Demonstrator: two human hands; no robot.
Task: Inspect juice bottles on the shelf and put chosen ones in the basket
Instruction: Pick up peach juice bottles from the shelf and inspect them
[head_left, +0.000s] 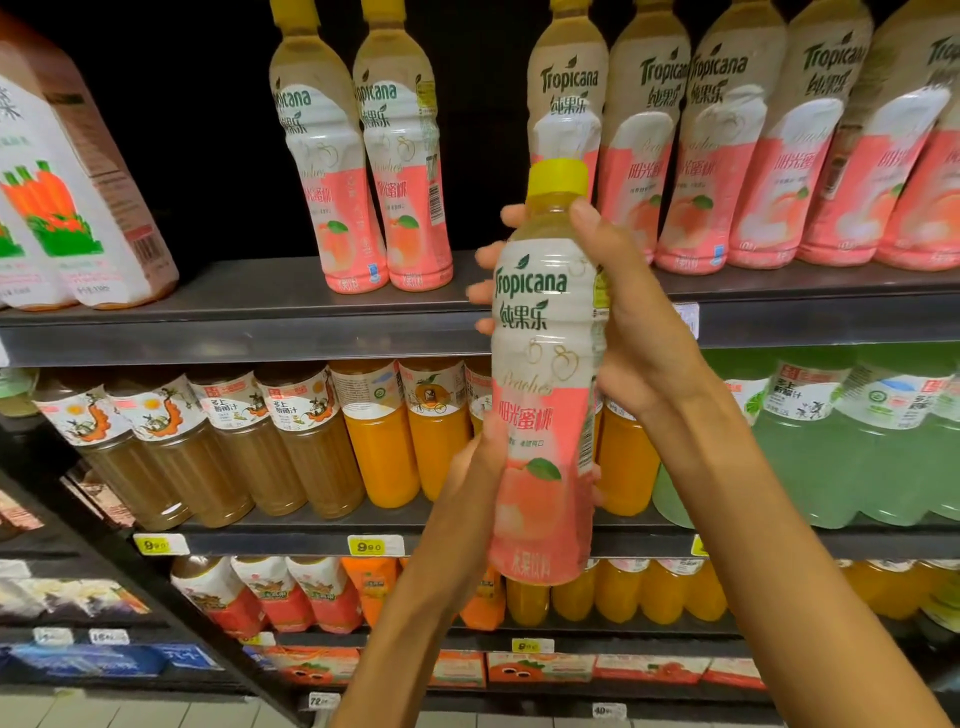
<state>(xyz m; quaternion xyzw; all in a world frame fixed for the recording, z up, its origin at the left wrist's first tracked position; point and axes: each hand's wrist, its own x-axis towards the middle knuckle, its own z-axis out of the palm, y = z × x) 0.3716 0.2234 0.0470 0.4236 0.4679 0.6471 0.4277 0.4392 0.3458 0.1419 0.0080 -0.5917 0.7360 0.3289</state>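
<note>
You hold the peach juice bottle (545, 374) upright in front of the shelves, its long axis close to vertical with a slight lean, yellow cap (558, 179) at the top and pink base at the bottom, the Tropicana label facing you. Your right hand (623, 312) wraps the upper half from the right side, thumb lying up along the shoulder near the cap and fingertips showing past the bottle's left edge. Your left hand (478, 467) grips the lower half from the left, thumb pressed on the pink part of the label. Both hands are clamped on the same bottle, one above the other, and it touches nothing else. Behind it, the grey top shelf (311, 312) carries two matching peach bottles (363, 171) to the left and a tight row of the same bottles (779, 150) to the right, all standing cap up, with a white carton printed with carrots (67, 197) at the far left. The shelf below holds brown drinks (218, 441), orange juice bottles (384, 431) and pale green bottles (831, 441), with yellow price tags (374, 545) on its front edge. Lower shelves hold more orange bottles and red-labelled packs, and pale floor tiles show at the bottom.
</note>
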